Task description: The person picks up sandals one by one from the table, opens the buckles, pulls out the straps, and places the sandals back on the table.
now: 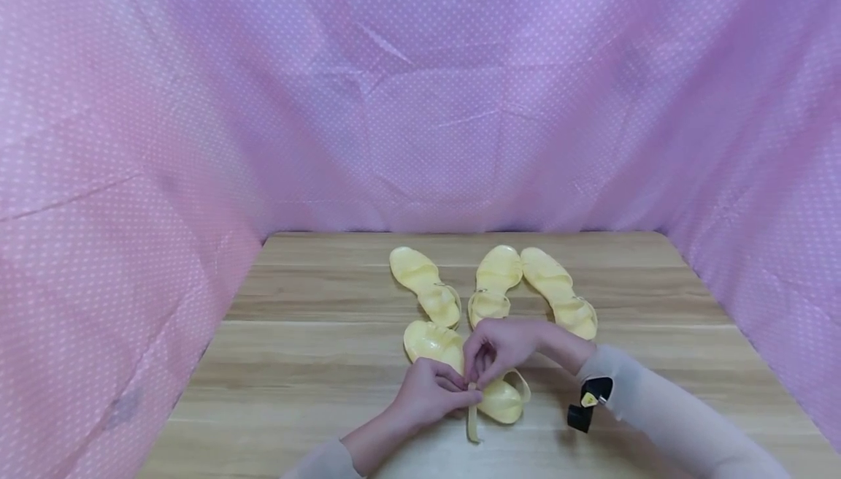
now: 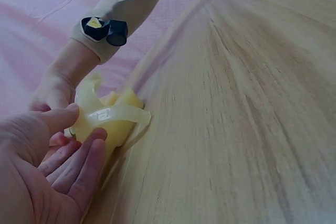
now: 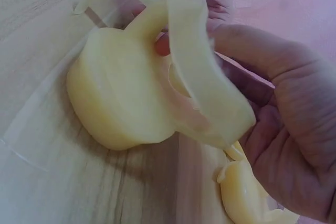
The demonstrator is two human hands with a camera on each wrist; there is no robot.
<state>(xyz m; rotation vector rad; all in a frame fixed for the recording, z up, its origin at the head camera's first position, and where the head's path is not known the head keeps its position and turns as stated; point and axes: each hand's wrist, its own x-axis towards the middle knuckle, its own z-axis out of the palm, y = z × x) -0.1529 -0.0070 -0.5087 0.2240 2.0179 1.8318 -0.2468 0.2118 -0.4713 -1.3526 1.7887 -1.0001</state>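
Observation:
A pale yellow sandal (image 1: 430,342) lies on the wooden table in front of me, its toe to the upper left and its heel (image 3: 123,87) towards me. My left hand (image 1: 423,395) pinches its ankle strap (image 2: 118,114) between thumb and fingers. The strap's loose end (image 1: 473,426) hangs down past the thumb. From above, my right hand (image 1: 502,347) pinches the strap close to the left fingertips, its thumb and forefinger together. In the right wrist view, the strap loop (image 3: 191,51) arches over the heel beside the right hand. Fingers hide the fastening.
Farther back on the wooden table (image 1: 315,362) lie three more yellow sandals: one at left (image 1: 420,282), one in the middle (image 1: 499,269) and one at right (image 1: 558,289). Pink dotted cloth (image 1: 427,136) hangs behind and at both sides.

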